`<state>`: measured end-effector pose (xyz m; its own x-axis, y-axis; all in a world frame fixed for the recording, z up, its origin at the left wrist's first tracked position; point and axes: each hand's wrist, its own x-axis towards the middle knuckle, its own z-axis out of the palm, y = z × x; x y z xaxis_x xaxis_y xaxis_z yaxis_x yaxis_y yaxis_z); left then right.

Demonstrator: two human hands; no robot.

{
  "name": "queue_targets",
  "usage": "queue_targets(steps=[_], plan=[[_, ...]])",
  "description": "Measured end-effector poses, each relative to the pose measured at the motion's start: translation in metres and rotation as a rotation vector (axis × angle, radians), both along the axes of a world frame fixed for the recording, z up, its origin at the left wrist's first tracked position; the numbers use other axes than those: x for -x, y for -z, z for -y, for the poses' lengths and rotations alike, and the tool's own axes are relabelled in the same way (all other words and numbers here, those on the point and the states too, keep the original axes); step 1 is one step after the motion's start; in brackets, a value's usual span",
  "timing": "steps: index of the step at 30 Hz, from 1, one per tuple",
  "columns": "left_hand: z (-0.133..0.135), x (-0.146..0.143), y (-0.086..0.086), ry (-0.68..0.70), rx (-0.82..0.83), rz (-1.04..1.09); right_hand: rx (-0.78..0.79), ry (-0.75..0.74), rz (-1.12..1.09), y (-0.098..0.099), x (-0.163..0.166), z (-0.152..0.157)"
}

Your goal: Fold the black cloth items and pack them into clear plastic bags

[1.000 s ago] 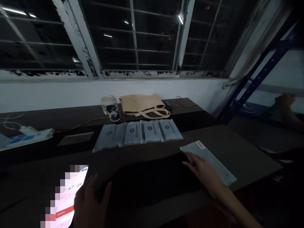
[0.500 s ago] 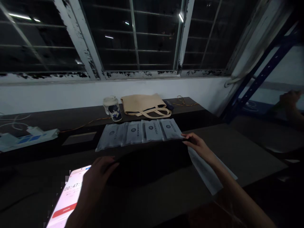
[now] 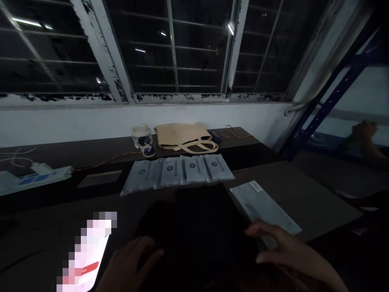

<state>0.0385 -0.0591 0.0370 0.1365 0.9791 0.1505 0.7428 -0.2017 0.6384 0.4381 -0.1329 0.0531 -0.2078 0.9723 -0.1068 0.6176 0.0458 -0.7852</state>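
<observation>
My left hand [image 3: 133, 259] is low in front of me, beside the lit phone [image 3: 91, 267], with thumb and fingers apart and nothing visible in it. My right hand [image 3: 282, 249] is at the lower right, also open, its thumb apart from its fingers. Between the hands lies a very dark, flat black thing [image 3: 206, 219]; whether it is cloth is too dark to tell. Just beyond my right hand, a pale translucent packet [image 3: 267, 207] with a small white label lies slanted on the table. Several frosted printed packets [image 3: 170, 170] lie in an overlapping row farther back.
A patterned cup [image 3: 144, 142] and a beige tote bag [image 3: 182, 136] stand near the wall. At the left is a power strip [image 3: 45, 176] with cables. A blue metal rack [image 3: 328, 101] rises at the right, with another person's hand [image 3: 364, 132] beyond it.
My right hand has left the rightmost packet of the row and come down toward me, uncovering the labelled packet. My left hand has moved lower, slightly right. The row is unchanged.
</observation>
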Motion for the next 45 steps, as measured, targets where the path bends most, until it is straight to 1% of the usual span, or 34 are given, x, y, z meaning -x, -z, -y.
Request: queue_targets(steps=[2, 3, 5, 6, 8, 10, 12, 14, 17, 19, 21, 22, 24, 26, 27, 29, 32, 33, 35, 38, 40, 42, 45], plan=[[-0.007, -0.023, 0.002, 0.117, -0.07, -0.085, -0.087, 0.081, 0.084, 0.002, 0.02, -0.015], [-0.01, -0.033, 0.006, 0.173, -0.12, -0.144, -0.144, 0.123, 0.139, 0.005, 0.032, -0.023], [-0.014, -0.049, 0.017, 0.268, -0.199, -0.276, -0.297, 0.16, 0.269, 0.02, 0.056, -0.037], [-0.016, -0.053, 0.025, 0.308, -0.215, -0.339, -0.355, 0.144, 0.343, 0.03, 0.065, -0.042], [-0.016, -0.054, 0.039, 0.335, -0.199, -0.437, -0.419, 0.108, 0.479, 0.049, 0.077, -0.049], [-0.016, -0.047, 0.047, 0.295, -0.153, -0.478, -0.433, 0.068, 0.57, 0.062, 0.079, -0.052], [-0.016, -0.042, 0.045, 0.268, -0.109, -0.483, -0.445, 0.042, 0.606, 0.063, 0.075, -0.055], [-0.02, -0.044, 0.033, 0.26, -0.088, -0.472, -0.458, 0.045, 0.6, 0.056, 0.072, -0.063], [-0.037, -0.065, 0.013, 0.257, -0.155, -0.415, -0.48, 0.084, 0.564, 0.046, 0.072, -0.085], [-0.054, -0.082, 0.009, 0.343, -0.234, -0.381, -0.486, 0.097, 0.543, 0.049, 0.072, -0.104], [-0.072, -0.093, 0.015, 0.464, -0.262, -0.392, -0.491, 0.109, 0.542, 0.058, 0.07, -0.12], [-0.08, -0.096, 0.02, 0.492, -0.26, -0.407, -0.494, 0.12, 0.553, 0.063, 0.068, -0.126], [-0.093, -0.097, 0.033, 0.488, -0.246, -0.434, -0.504, 0.153, 0.596, 0.072, 0.066, -0.136], [-0.099, -0.094, 0.04, 0.455, -0.245, -0.448, -0.506, 0.176, 0.641, 0.075, 0.065, -0.141], [-0.099, -0.093, 0.041, 0.448, -0.243, -0.456, -0.501, 0.183, 0.658, 0.075, 0.066, -0.142], [-0.092, -0.09, 0.036, 0.46, -0.241, -0.473, -0.497, 0.187, 0.679, 0.07, 0.07, -0.138], [-0.067, -0.084, 0.024, 0.547, -0.256, -0.472, -0.544, 0.168, 0.662, 0.062, 0.082, -0.118], [-0.056, -0.08, 0.022, 0.591, -0.257, -0.466, -0.558, 0.138, 0.643, 0.06, 0.085, -0.108], [-0.034, -0.07, 0.022, 0.678, -0.236, -0.463, -0.55, 0.028, 0.599, 0.057, 0.089, -0.084], [-0.012, -0.052, 0.03, 0.77, -0.201, -0.477, -0.472, -0.175, 0.555, 0.055, 0.085, -0.055], [-0.008, -0.044, 0.036, 0.793, -0.197, -0.487, -0.421, -0.244, 0.537, 0.054, 0.078, -0.047], [-0.009, -0.04, 0.037, 0.806, -0.204, -0.499, -0.383, -0.26, 0.524, 0.053, 0.073, -0.047], [-0.01, -0.04, 0.033, 0.805, -0.259, -0.51, -0.367, -0.245, 0.505, 0.05, 0.071, -0.05]])
